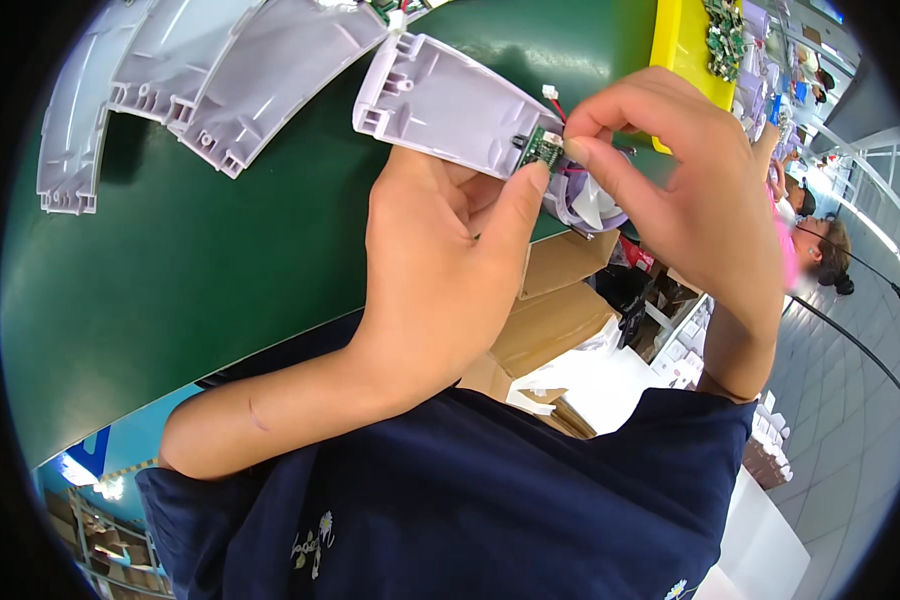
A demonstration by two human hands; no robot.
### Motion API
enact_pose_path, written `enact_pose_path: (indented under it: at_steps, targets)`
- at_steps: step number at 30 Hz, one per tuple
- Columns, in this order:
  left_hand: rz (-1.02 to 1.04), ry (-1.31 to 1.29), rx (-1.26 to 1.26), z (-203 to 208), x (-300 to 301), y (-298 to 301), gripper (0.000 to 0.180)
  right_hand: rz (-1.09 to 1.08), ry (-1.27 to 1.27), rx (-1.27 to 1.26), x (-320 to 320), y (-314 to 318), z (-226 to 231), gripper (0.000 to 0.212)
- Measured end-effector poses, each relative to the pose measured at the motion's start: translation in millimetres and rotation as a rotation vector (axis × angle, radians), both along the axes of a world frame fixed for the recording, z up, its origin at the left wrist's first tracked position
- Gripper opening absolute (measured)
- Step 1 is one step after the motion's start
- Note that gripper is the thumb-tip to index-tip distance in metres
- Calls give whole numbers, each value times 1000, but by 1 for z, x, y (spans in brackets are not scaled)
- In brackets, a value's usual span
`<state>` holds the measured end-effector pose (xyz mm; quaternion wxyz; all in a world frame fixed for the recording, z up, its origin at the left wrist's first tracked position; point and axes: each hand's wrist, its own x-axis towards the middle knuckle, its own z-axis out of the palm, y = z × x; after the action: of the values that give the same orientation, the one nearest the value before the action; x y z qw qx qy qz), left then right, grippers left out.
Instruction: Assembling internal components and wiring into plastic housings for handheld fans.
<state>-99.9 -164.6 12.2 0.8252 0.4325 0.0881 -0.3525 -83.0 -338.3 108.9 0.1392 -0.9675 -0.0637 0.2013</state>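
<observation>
Lilac shell (450, 105) gripped by left hand (440, 270); right hand (680, 190) pinching green board (544, 148) at shell edge

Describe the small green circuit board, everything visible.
The circuit board is small, green and flat, with dark parts on its face. It sits at the end of a pale lilac plastic shell, pinched between the left hand thumb and right hand fingertips. Red wires run from it to a white plug.
</observation>
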Motion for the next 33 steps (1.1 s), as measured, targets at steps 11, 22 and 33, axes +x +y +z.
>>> enact_pose_path:
  at_steps: [11, 22, 33]
  targets:
    - [18, -29, -31, -3, 2, -2, 26, -75, 241, 72, 27, -6, 1, 12]
    - [-58, 2, 12, -5, 4, 4, 27, -183, 208, 65, 15, -6, -3, 13]
    - [-2, -22, -4, -1, 3, -2, 27, -276, -19, 469, 1, -16, -28, 18]
